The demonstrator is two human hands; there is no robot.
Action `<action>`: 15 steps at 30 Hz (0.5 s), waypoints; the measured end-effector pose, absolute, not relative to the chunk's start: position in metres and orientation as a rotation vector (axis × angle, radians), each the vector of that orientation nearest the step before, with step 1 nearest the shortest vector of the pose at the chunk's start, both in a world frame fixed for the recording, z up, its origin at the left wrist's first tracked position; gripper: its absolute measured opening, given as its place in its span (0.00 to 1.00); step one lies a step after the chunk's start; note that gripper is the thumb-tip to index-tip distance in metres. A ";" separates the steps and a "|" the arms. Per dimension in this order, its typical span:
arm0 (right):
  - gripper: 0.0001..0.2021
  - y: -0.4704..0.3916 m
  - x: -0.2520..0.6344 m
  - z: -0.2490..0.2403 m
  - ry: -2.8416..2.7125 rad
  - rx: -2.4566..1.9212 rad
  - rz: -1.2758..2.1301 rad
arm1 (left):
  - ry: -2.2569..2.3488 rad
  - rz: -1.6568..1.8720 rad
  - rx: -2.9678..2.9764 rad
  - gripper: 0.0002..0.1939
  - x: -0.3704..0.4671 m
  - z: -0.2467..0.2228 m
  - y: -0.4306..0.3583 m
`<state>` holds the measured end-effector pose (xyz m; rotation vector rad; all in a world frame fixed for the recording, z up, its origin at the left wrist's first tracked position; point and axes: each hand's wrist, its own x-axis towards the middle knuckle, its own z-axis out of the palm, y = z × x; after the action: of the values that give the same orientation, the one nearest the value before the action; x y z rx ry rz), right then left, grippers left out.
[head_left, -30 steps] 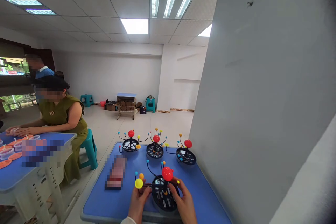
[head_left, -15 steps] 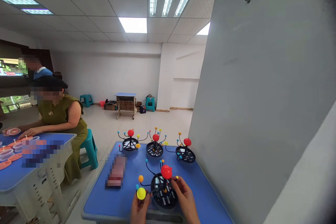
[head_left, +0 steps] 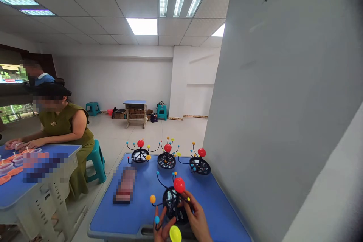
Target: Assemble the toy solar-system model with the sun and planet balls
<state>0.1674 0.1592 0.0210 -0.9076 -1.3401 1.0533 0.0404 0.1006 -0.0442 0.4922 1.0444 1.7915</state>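
A solar system model with a black round base (head_left: 169, 201), a red ball (head_left: 179, 185) in the middle and curved black arms stands at the near side of the blue table. My right hand (head_left: 197, 219) is closed at its right side, thumb and fingers pinching by an arm with a small yellow ball (head_left: 188, 199). My left hand (head_left: 161, 231) is at the front left of the base, its fingers apart among the arms. A large yellow ball (head_left: 175, 233) partly covers that hand, and a blue ball (head_left: 157, 219) lies over its fingers. An orange ball (head_left: 152, 199) sticks out left.
Three similar models (head_left: 140, 155), (head_left: 166, 160), (head_left: 200, 166) stand along the table's (head_left: 113, 221) far edge. A blurred flat object (head_left: 125, 186) lies at left. A grey wall (head_left: 272, 121) borders the right. A seated person (head_left: 68, 128) works at another table.
My left hand has moved right and down, its fingers spreading. The large yellow ball has swung right and nearer, the blue ball right and down. My right hand has shifted slightly left.
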 end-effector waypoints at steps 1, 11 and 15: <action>0.24 0.158 0.167 0.020 -1.334 -0.914 1.047 | 1.045 1.790 0.497 0.41 0.044 -0.044 0.099; 0.17 0.177 0.167 0.048 -1.483 -0.953 1.147 | 1.042 1.870 0.401 0.53 0.045 -0.033 0.102; 0.14 0.187 0.160 0.059 -1.529 -0.888 1.227 | 1.023 1.910 0.538 0.51 0.040 -0.035 0.097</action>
<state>0.1602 0.1872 0.0592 -0.8880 -1.5291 1.2269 0.0396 0.0968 -0.0352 0.5375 1.0230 1.9102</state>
